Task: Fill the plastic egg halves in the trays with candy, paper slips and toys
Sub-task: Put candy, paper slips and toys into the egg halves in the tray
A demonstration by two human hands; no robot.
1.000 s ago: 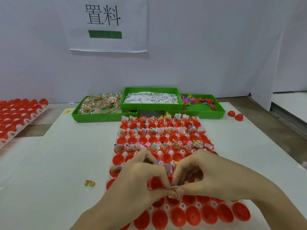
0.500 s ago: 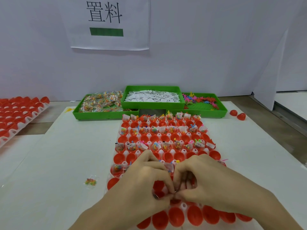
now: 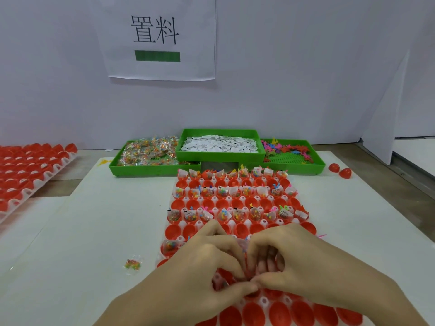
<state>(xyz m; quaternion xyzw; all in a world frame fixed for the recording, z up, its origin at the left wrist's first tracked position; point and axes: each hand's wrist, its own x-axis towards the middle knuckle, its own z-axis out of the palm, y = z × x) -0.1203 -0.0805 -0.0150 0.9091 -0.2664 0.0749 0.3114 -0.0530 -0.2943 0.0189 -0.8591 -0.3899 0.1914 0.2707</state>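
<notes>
A white tray (image 3: 198,224) of red egg halves (image 3: 171,231) lies in front of me; alternate far rows hold candy packets, slips and toys. My left hand (image 3: 200,274) and right hand (image 3: 303,267) meet over a near row, fingers curled and fingertips together, pinching a small pink toy (image 3: 246,260) and small items above an egg half. What else they hold is hidden. Behind the tray stand three green bins: candy packets (image 3: 148,152), paper slips (image 3: 220,144), coloured toys (image 3: 286,150).
A loose candy packet (image 3: 133,264) lies on the white mat left of the tray. Another tray of red halves (image 3: 26,170) sits at far left. Two loose red halves (image 3: 340,170) lie at right. A white wall with a paper sign (image 3: 160,36) stands behind.
Both hands have stayed pinched together over the same near row, shifting slightly downward in view; a pink toy stem now shows between the fingers. The camera tilted a little.
</notes>
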